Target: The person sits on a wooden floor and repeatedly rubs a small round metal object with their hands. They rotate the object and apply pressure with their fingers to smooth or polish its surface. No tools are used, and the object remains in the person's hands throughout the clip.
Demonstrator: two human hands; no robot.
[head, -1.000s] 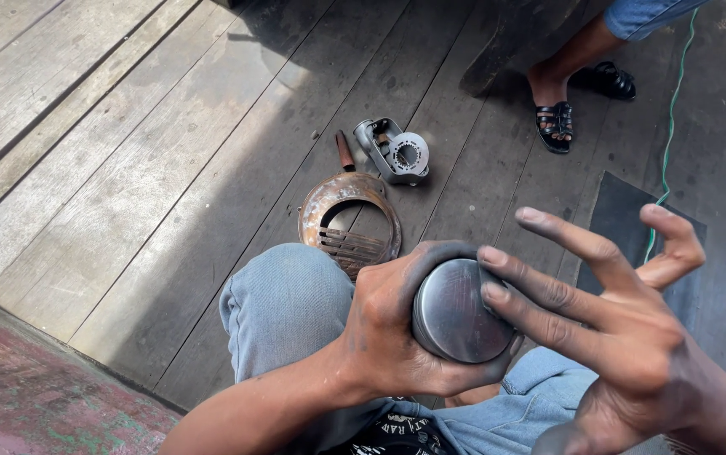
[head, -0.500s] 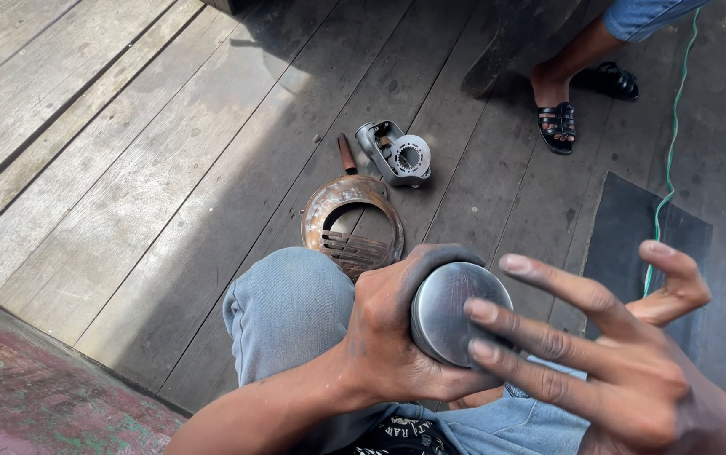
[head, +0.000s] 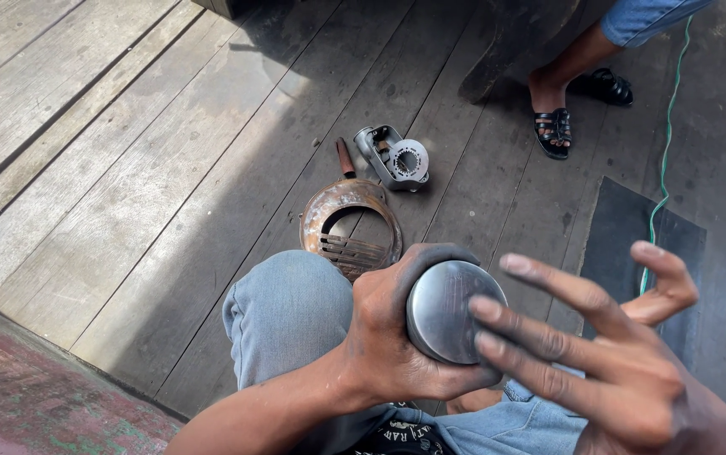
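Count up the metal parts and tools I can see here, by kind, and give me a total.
Round grey metal part, gripped in the left hand with the right hand fingers on its face: 1
Rusty round cover on the floor: 1
Grey housing on the floor: 1
Brown-handled tool on the floor: 1
Total: 4
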